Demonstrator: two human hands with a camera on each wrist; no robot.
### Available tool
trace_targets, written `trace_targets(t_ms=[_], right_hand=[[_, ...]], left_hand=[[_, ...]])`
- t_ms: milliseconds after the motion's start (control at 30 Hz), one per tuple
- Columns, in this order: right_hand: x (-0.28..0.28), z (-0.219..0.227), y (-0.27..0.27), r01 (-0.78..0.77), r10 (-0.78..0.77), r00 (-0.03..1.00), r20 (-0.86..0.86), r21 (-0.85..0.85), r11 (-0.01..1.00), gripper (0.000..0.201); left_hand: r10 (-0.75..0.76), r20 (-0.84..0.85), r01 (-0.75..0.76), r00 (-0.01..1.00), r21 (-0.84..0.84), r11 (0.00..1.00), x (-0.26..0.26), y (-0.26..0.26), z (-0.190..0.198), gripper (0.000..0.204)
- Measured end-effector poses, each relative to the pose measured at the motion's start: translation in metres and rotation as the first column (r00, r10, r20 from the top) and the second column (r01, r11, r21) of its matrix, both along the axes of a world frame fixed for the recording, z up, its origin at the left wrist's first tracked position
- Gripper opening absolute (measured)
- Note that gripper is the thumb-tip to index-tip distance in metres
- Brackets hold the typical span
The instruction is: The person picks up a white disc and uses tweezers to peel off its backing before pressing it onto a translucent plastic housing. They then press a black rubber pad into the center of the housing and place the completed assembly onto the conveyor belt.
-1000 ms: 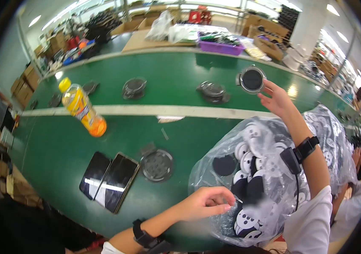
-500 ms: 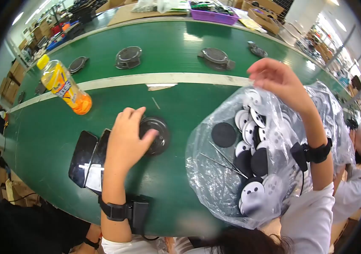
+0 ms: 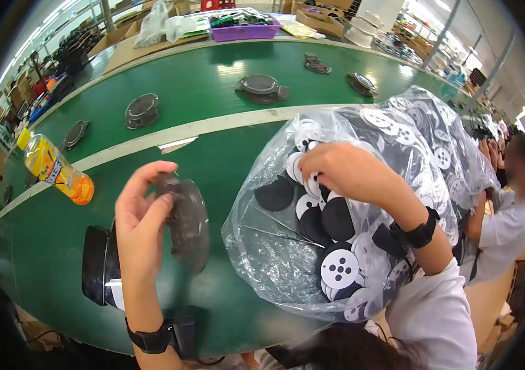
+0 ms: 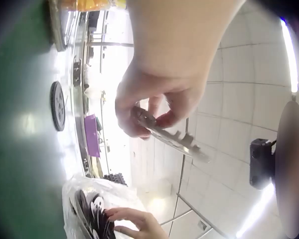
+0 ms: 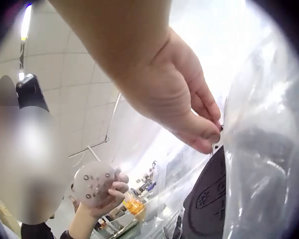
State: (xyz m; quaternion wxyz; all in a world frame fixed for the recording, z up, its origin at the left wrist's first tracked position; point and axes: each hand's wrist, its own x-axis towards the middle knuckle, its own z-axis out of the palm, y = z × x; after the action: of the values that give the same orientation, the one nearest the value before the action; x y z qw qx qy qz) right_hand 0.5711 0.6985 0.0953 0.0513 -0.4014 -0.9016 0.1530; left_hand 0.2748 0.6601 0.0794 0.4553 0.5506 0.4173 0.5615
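My left hand [image 3: 142,216] holds a round, dark see-through plastic cover [image 3: 190,225] by its tabbed edge, thumb on one side and fingers on the other. It stands on edge above the table, and the right wrist view shows several small holes in its face [image 5: 93,185]. My right hand [image 3: 352,172] reaches into a clear plastic bag [image 3: 244,246] of round pads, black on one side and white with dark holes on the other. Its thumb and fingertips pinch the edge of a white pad [image 3: 313,185]. A black pad [image 5: 207,199] lies just below these fingertips in the right wrist view.
More plastic covers [image 3: 259,86] lie along the green table [image 3: 213,132] behind a pale strip. At the left are an orange drink bottle [image 3: 59,169] and two phones [image 3: 95,265]. A purple basket [image 3: 244,32] stands at the back. Another person [image 3: 503,209] sits at the right.
My left hand has picked up the plastic cover from the table. My right hand set its cover down at the back, then came back to the pads in the bag. The head view has shifted.
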Motion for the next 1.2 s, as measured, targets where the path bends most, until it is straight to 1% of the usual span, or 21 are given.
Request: trace_targets(t_ms=[33, 133, 200, 267, 333, 367, 400, 433, 500, 567, 600, 667, 700, 733, 800, 867, 933, 1000, 1067, 1133, 1200], right_hand=[[0.002, 0.002, -0.002, 0.028, -0.027, 0.999, -0.018, 0.032, 0.999, 0.018], [0.005, 0.005, -0.002, 0.042, -0.040, 0.999, -0.023, 0.062, 0.997, 0.018], [0.005, 0.000, -0.001, 0.032, -0.020, 0.994, -0.111, 0.105, 0.994, 0.017], [0.010, 0.000, -0.001, 0.001, 0.024, 0.991, -0.134, 0.181, 0.983, 0.021], [0.008, 0.013, -0.004, 0.030, -0.009, 0.973, -0.232, 0.085, 0.996, 0.017], [0.007, 0.008, -0.005, 0.028, -0.009, 0.973, -0.230, 0.081, 0.996, 0.017], [0.005, 0.003, -0.007, 0.074, -0.126, 0.859, -0.496, -0.122, 0.990, 0.015], [0.003, -0.001, -0.010, 0.055, -0.278, 0.667, -0.691, -0.327, 0.943, 0.015], [-0.003, 0.006, -0.018, -0.019, -0.296, 0.627, -0.720, -0.395, 0.919, 0.016], [-0.011, 0.005, -0.028, -0.104, -0.352, 0.555, -0.754, -0.482, 0.870, 0.022], [-0.014, 0.008, -0.036, -0.136, -0.388, 0.549, -0.740, -0.537, 0.833, 0.022], [-0.025, 0.001, -0.044, -0.107, -0.263, 0.560, -0.786, -0.383, 0.918, 0.014], [-0.025, 0.000, -0.044, -0.092, -0.202, 0.594, -0.779, -0.315, 0.945, 0.017], [-0.024, 0.000, -0.045, -0.077, -0.146, 0.626, -0.766, -0.247, 0.966, 0.020], [-0.026, 0.004, -0.051, -0.044, -0.132, 0.652, -0.747, -0.211, 0.977, 0.020], [-0.029, 0.010, -0.054, -0.019, -0.112, 0.680, -0.725, -0.170, 0.985, 0.019], [-0.030, 0.013, -0.055, 0.004, -0.010, 0.805, -0.593, -0.011, 1.000, 0.023], [-0.033, 0.010, -0.056, 0.128, -0.118, 0.734, -0.669, -0.034, 0.991, 0.028], [-0.034, 0.008, -0.053, 0.152, -0.296, 0.576, -0.762, -0.255, 0.955, 0.030], [-0.030, 0.005, -0.047, 0.248, -0.327, 0.828, -0.455, -0.226, 0.942, 0.025], [-0.028, -0.017, -0.047, 0.096, -0.121, 0.949, -0.292, -0.098, 0.991, 0.019]], left_hand=[[-0.138, 0.191, 0.168, 0.972, -0.151, 0.974, 0.006, -0.004, 0.003, 0.031], [-0.394, 0.027, 0.395, 0.919, -0.070, 0.916, 0.030, -0.009, -0.009, 0.033], [-0.473, -0.167, 0.479, 0.865, -0.011, 0.878, 0.043, -0.012, -0.022, 0.031], [-0.497, -0.096, 0.483, 0.863, -0.134, 0.865, 0.052, -0.017, -0.027, 0.033], [-0.592, -0.225, 0.534, 0.774, -0.270, 0.801, 0.055, -0.016, -0.033, 0.031], [-0.596, -0.292, 0.537, 0.748, -0.262, 0.802, 0.055, -0.014, -0.037, 0.030], [-0.592, -0.293, 0.532, 0.751, -0.262, 0.805, 0.056, -0.015, -0.036, 0.030], [-0.573, -0.371, 0.507, 0.731, -0.266, 0.820, 0.055, -0.016, -0.033, 0.030], [-0.546, -0.453, 0.476, 0.704, -0.269, 0.837, 0.053, -0.019, -0.022, 0.030], [-0.345, -0.733, 0.445, 0.587, -0.065, 0.893, 0.051, -0.024, -0.010, 0.041], [-0.342, -0.735, 0.438, 0.586, -0.068, 0.896, 0.051, -0.025, -0.007, 0.041], [-0.362, -0.414, 0.432, 0.835, 0.087, 0.898, 0.054, -0.029, -0.005, 0.052], [-0.436, -0.197, 0.454, 0.878, 0.053, 0.890, 0.055, -0.033, -0.007, 0.052], [-0.440, -0.197, 0.457, 0.876, 0.048, 0.888, 0.059, -0.037, -0.009, 0.052], [-0.370, 0.274, 0.421, 0.888, -0.160, 0.893, 0.067, -0.041, -0.010, 0.035], [-0.380, 0.193, 0.411, 0.905, -0.155, 0.899, 0.064, -0.038, -0.013, 0.027], [-0.380, 0.226, 0.419, 0.897, -0.156, 0.895, 0.062, -0.036, -0.014, 0.025], [-0.310, 0.246, 0.356, 0.919, -0.175, 0.918, 0.062, -0.034, -0.017, 0.020], [-0.170, 0.170, 0.197, 0.971, -0.157, 0.968, 0.057, -0.029, -0.021, 0.019], [-0.109, 0.147, 0.123, 0.983, -0.089, 0.988, 0.055, -0.026, -0.021, 0.018], [-0.043, 0.235, 0.080, 0.971, -0.151, 0.985, 0.052, -0.023, -0.022, 0.020]])
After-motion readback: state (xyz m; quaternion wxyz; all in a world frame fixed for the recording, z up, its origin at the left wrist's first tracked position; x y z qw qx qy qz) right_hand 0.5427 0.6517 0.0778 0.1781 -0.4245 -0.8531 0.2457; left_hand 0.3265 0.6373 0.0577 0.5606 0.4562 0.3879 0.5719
